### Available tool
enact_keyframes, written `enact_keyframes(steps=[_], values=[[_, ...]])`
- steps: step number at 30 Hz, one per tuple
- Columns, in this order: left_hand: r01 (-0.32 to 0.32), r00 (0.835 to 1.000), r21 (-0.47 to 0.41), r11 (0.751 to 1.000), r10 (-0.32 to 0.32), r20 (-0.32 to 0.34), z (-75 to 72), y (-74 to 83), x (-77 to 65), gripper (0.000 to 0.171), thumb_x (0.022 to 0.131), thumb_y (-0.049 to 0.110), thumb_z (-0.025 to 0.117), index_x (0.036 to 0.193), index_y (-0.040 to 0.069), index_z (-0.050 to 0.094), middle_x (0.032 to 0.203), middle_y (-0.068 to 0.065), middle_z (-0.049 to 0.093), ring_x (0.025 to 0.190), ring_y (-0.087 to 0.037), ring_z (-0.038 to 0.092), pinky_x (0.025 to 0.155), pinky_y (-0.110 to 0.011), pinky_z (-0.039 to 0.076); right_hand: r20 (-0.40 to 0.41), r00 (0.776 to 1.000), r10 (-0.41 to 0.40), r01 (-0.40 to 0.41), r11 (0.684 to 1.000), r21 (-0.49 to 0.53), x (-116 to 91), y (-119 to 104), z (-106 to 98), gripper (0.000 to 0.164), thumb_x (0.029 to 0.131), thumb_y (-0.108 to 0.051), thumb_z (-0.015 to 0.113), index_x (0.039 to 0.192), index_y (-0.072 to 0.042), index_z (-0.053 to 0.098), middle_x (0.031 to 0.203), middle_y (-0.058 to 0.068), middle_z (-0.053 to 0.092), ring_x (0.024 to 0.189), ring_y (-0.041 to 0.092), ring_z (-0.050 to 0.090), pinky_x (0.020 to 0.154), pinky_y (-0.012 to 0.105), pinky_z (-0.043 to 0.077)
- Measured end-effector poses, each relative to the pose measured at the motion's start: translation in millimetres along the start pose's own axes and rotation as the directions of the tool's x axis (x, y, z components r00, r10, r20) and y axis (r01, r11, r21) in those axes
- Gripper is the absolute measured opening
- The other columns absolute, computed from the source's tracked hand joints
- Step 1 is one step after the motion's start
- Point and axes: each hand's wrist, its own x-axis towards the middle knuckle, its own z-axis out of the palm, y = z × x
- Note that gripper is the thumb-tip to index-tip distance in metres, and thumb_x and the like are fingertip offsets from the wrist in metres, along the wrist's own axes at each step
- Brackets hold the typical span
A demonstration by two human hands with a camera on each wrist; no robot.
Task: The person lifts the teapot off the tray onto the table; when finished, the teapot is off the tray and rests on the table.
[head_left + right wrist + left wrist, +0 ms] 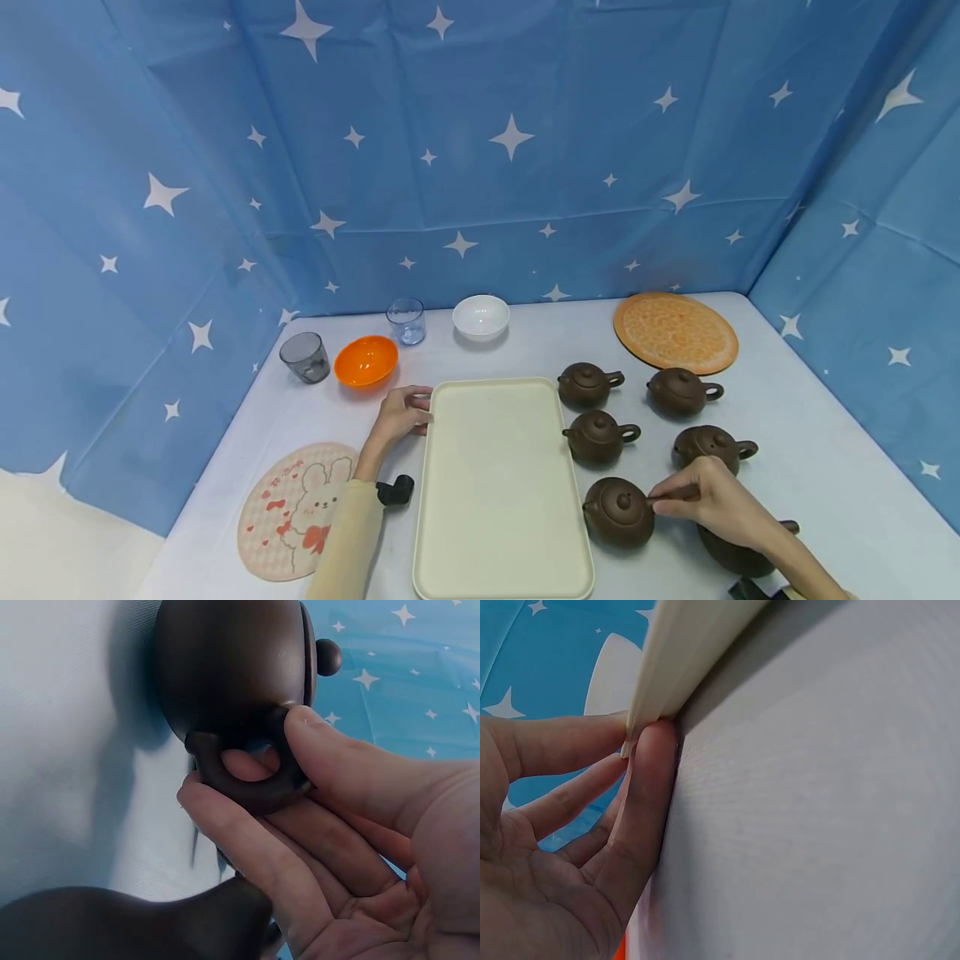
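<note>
My left hand (401, 417) is at the upper left edge of a cream rectangular tray (502, 492). In the left wrist view its thumb and fingers pinch the rim of the tray (671, 667). My right hand (708, 500) grips the handle of a dark brown lidded teapot (621, 514), beside the tray's lower right edge. The right wrist view shows the thumb on one side of the loop handle (251, 795) and fingers on the other. This teapot's spout points at the tray. Another brown teapot (738, 550) is partly hidden under my right wrist.
More brown teapots, such as one beside the tray (597, 442) and one farther right (678, 393), stand on the right. A round orange mat (675, 332) lies behind them. Left are a rabbit placemat (281, 508), orange bowl (366, 362), grey glass (305, 358), blue glass (407, 323) and white bowl (481, 318).
</note>
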Motion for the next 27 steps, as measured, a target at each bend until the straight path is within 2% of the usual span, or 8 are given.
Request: enact_keyframes(steps=[10, 19, 27], values=[[-0.001, 1.0, 0.0, 1.0, 0.001, 0.006, -0.4, -2.0, -0.3, 0.048, 0.074, -0.011, 0.066, 0.12, -0.003, 0.061, 0.088, -0.015, 0.065, 0.059, -0.017, 0.063, 0.056, -0.032, 0.06, 0.034, 0.999, 0.015, -0.014, 1.0, -0.008, 3.3, 2.4, 1.4, 0.016, 0.081, -0.019, 0.075, 0.09, -0.006, 0.077, 0.085, -0.001, 0.075, 0.081, 0.004, 0.069, 0.067, 0.02, 0.058], [-0.003, 1.0, -0.001, 1.0, 0.003, 0.008, -0.7, -3.2, 0.4, 0.047, 0.074, -0.01, 0.066, 0.121, -0.003, 0.061, 0.089, -0.016, 0.065, 0.059, -0.016, 0.063, 0.056, -0.031, 0.06, 0.066, 0.998, 0.011, -0.01, 1.0, -0.011, 6.1, 3.9, 1.9, 0.012, 0.081, -0.012, 0.074, 0.09, -0.004, 0.077, 0.085, 0.003, 0.075, 0.081, 0.006, 0.069, 0.067, 0.019, 0.057], [-0.01, 1.0, 0.007, 1.0, 0.01, 0.005, -0.4, -3.6, 1.2, 0.047, 0.074, -0.01, 0.065, 0.12, -0.003, 0.061, 0.088, -0.015, 0.065, 0.059, -0.016, 0.062, 0.055, -0.031, 0.06, 0.077, 0.997, 0.024, -0.019, 0.998, -0.056, 6.7, 0.7, 0.3, 0.013, 0.081, -0.015, 0.075, 0.09, -0.006, 0.077, 0.086, 0.003, 0.075, 0.08, 0.006, 0.069, 0.066, 0.019, 0.058]])
